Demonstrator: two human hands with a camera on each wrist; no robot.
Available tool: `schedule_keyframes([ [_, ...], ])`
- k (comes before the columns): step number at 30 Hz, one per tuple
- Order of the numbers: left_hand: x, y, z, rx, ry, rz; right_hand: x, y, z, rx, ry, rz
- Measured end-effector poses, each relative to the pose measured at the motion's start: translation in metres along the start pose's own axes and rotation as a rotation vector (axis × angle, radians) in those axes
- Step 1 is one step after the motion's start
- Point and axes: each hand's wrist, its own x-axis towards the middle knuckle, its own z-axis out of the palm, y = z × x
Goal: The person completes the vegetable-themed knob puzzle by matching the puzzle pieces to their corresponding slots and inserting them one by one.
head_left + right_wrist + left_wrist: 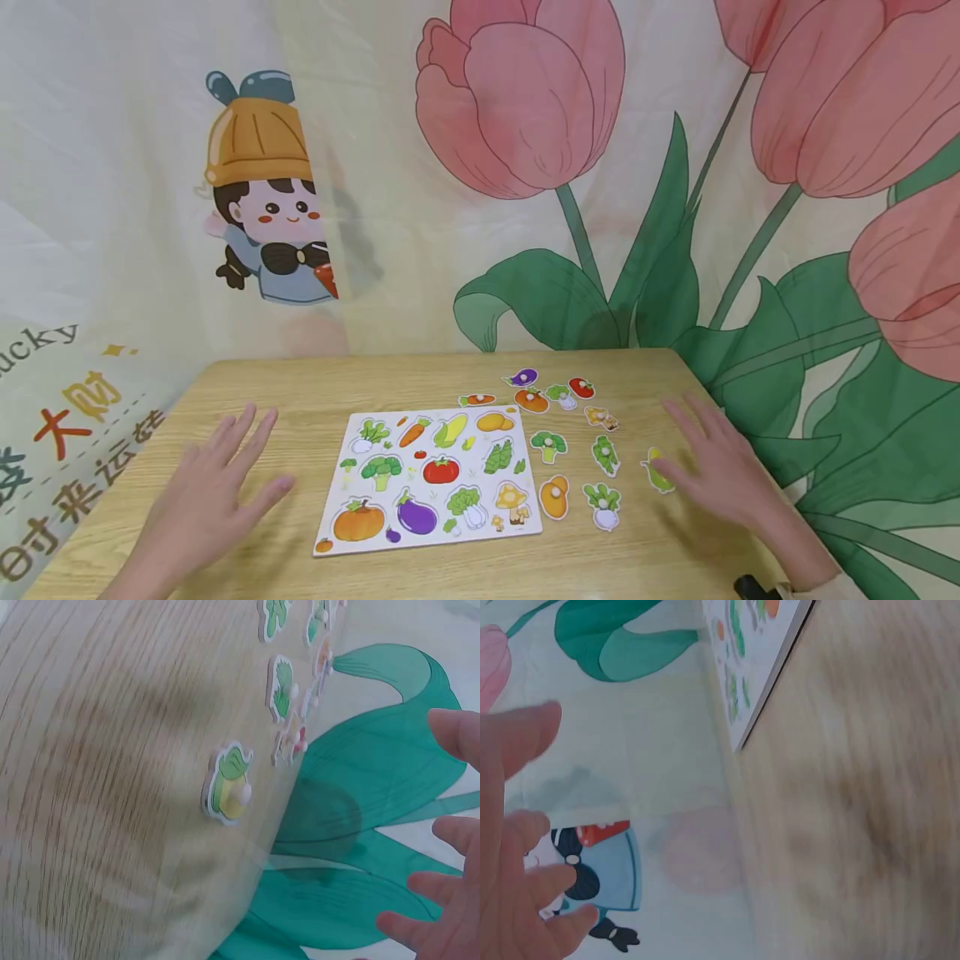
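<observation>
A white puzzle board point(405, 534) printed with vegetables lies mid-table. My left hand point(206, 492) hovers left of it, fingers spread, holding nothing. On the right, my right hand point(720, 467) is also spread and holds nothing; its thumb is nearest the corn piece point(659, 473), whose knob shows in the right wrist view. Other knobbed pieces lie beside the board: broccoli point(549, 447), potato point(554, 498), radish point(603, 507) and a green leafy piece point(605, 457). Behind them are mushroom point(597, 417), tomato point(581, 388), pumpkin point(532, 401), cabbage point(562, 395), eggplant point(522, 378) and carrot point(477, 400).
The light wooden table point(262, 533) ends at a back edge against a hanging cloth point(390, 250) printed with tulips and a cartoon child. A dark band point(753, 587) is near the right wrist.
</observation>
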Motion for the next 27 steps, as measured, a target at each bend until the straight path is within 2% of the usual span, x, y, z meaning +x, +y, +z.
schedule_keyframes([
  [3, -0.004, 0.005, 0.006, -0.083, -0.013, -0.052, 0.003, -0.004, 0.004, 0.034, -0.008, -0.009],
  [8, -0.006, 0.014, 0.015, -0.186, -0.076, -0.140, 0.004, -0.012, 0.010, 0.160, -0.061, 0.021],
  [15, -0.005, 0.029, 0.033, -0.370, -0.163, -0.181, 0.003, -0.018, 0.020, 0.323, -0.082, 0.042],
  [22, -0.006, 0.034, 0.047, -0.451, -0.181, -0.204, 0.003, -0.021, 0.027, 0.396, -0.094, 0.039],
  [27, -0.009, 0.039, 0.053, -0.479, -0.229, -0.247, 0.005, -0.024, 0.032, 0.461, -0.143, 0.070],
])
